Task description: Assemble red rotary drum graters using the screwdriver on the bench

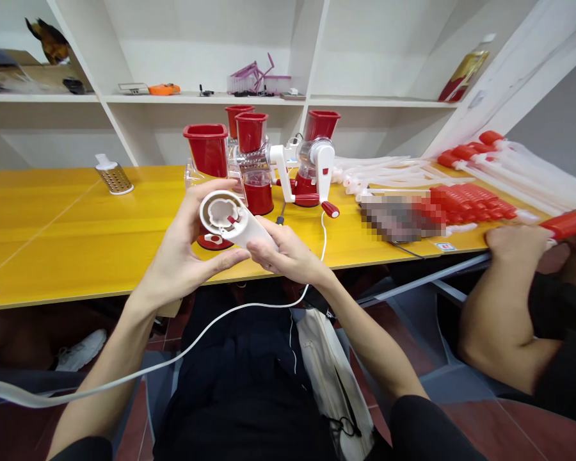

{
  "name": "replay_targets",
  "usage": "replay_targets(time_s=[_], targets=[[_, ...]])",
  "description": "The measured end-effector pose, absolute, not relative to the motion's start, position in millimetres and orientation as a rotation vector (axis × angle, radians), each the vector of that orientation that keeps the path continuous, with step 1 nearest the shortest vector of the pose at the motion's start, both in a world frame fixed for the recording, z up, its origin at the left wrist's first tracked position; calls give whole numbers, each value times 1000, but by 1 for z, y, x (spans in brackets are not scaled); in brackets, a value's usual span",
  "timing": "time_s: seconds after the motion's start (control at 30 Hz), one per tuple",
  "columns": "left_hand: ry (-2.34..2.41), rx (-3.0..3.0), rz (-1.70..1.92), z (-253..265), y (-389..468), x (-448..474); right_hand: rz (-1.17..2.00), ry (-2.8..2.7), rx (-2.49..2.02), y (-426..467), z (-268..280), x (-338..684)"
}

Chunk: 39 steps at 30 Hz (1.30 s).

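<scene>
In front of me is a white crank handle (253, 232) with a round, hollow end turned up, its inner collar and a small red tab showing. My left hand (185, 234) curves around the round end, its fingers behind it and its thumb under the arm. On the other side, my right hand (288, 251) grips the narrow arm of the crank. Just behind my hands stands a rotary grater with a red hopper (206, 150), its lower part partly covered. Two graters with cranks fitted, one with a clear drum body (255, 163) and another clear body (312, 157), stand beyond it.
A metal grating drum (114, 177) stands left on the yellow table (67, 224). White tubes (384, 171) and red pump bulbs (470, 202) lie right. A white cable (230, 308) crosses below my hands. A co-worker's hand (518, 246) holds a red bulb at right.
</scene>
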<state>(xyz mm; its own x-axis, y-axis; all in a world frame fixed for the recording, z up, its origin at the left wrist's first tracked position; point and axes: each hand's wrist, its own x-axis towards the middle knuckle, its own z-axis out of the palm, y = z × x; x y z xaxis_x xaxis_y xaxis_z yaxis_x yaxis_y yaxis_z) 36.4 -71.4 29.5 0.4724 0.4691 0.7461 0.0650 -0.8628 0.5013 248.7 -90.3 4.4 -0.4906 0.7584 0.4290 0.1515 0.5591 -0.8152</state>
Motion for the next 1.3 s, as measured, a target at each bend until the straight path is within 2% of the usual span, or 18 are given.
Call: replay_targets(time_s=[0.13,0.23,0.47,1.07,1.3], targets=[[480,2255,1436,27,-70,42,1489,-1760,-506,-88,-3,239],[506,2241,1465,29,-72,43,1636,-1719,-462,-88,-6,234],[480,2260,1340,29,-78,42,1659,-1655,-409,-91,-8,228],[530,2546,1485,28,-83,44,1615,-1684,-441,-94,-7,227],[450,2570,1388,31,-81,41,1806,-1633,-388,-93,-8,225]])
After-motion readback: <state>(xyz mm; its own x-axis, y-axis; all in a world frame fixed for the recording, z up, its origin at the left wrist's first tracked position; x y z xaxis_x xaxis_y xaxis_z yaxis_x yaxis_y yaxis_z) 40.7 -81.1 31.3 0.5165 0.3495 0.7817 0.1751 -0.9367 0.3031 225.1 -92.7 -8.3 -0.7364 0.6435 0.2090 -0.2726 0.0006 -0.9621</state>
